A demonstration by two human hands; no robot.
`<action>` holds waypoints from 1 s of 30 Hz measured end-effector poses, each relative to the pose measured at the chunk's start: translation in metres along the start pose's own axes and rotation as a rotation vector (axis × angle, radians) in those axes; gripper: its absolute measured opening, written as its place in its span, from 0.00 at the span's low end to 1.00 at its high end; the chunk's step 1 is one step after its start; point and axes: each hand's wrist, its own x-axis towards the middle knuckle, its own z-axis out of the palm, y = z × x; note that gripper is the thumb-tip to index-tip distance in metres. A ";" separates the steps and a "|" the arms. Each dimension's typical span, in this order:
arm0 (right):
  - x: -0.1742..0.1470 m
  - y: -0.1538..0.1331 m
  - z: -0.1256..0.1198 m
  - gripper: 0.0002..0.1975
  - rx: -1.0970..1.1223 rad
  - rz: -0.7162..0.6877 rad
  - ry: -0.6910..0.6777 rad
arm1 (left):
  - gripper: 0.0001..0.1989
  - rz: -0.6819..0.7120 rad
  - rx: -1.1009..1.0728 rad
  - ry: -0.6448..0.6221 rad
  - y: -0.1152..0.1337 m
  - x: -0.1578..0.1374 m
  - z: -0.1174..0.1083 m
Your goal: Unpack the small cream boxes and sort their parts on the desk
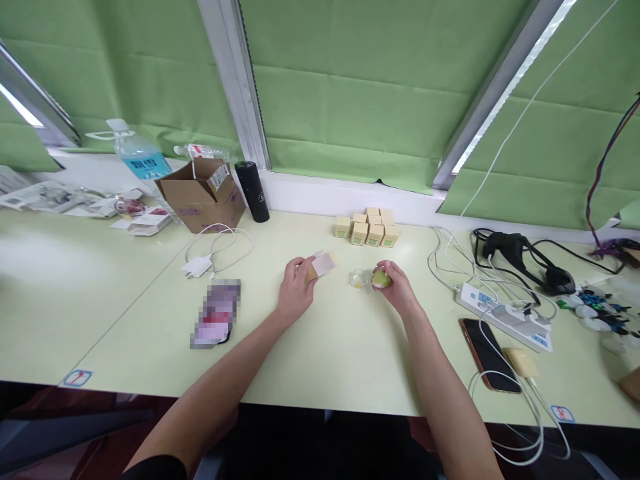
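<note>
A: Quick q: what's my L hand point(297, 288) got?
B: You're pinching a small box point(313, 272) b/w thumb & fingers, approx. mid-table point(345, 360), its pale end angled away & to your R.
A: And my R hand point(399, 287)?
B: You've got a round green item point(381, 279) w/ a whitish patch low on it, pinched b/w thumb & fingertips. Too small to ID.
A: Anything b/w my hands?
B: Yep, a small clear container point(359, 279) on the table, just L of the green item. A bit of yellow shows there; can't tell if it's in or under. Can't tell if container & green item touch, either.
A: Farther back?
B: A cluster of tan boxes point(374, 230) near the table's back edge, beyond your hands.
A: Sides, asap?
B: On your L: phone w/ a pixelated screen point(217, 313) near your forearm, white charger point(198, 266) beyond it, then a cardboard box point(195, 203) w/ a black tumbler point(253, 192) beside it. On your R: power strip point(470, 300) w/ cables, dark phone point(485, 347) just nearer you.
</note>
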 end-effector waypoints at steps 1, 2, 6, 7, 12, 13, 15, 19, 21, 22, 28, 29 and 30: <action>0.001 0.001 0.000 0.23 0.100 0.009 -0.053 | 0.28 0.003 -0.001 0.001 0.000 0.000 0.000; 0.002 0.002 0.000 0.23 0.157 0.000 -0.091 | 0.28 0.006 -0.002 0.003 0.000 0.000 0.000; 0.005 0.012 0.008 0.24 0.003 -0.155 -0.067 | 0.28 0.016 0.000 0.015 0.000 0.000 0.001; 0.006 0.015 0.011 0.23 -0.086 -0.204 -0.029 | 0.28 0.017 0.000 0.017 0.000 0.000 0.001; 0.007 0.026 0.023 0.19 -0.462 -0.459 0.102 | 0.28 0.016 -0.016 0.012 -0.001 0.000 0.001; 0.007 0.027 0.023 0.18 -0.529 -0.495 0.103 | 0.28 0.016 -0.024 0.009 -0.001 0.000 0.001; 0.006 0.028 0.022 0.17 -0.642 -0.533 0.102 | 0.28 0.013 -0.051 0.005 -0.001 0.000 0.002; 0.004 0.032 0.018 0.19 -0.769 -0.527 0.106 | 0.27 -0.016 -0.131 0.003 -0.002 0.000 0.004; 0.004 0.035 0.017 0.19 -0.818 -0.514 0.102 | 0.28 -0.029 -0.182 0.004 -0.001 0.001 0.004; 0.004 0.036 0.016 0.19 -0.837 -0.508 0.100 | 0.28 -0.035 -0.212 0.003 -0.001 0.001 0.004; 0.004 0.040 0.013 0.17 -0.877 -0.491 0.084 | 0.29 -0.121 -0.370 -0.016 0.002 0.003 0.003; 0.004 0.040 0.012 0.18 -0.890 -0.495 0.074 | 0.29 -0.137 -0.383 -0.016 0.003 0.003 0.003; 0.004 0.040 0.012 0.18 -0.902 -0.500 0.064 | 0.29 -0.150 -0.393 -0.014 0.003 0.003 0.003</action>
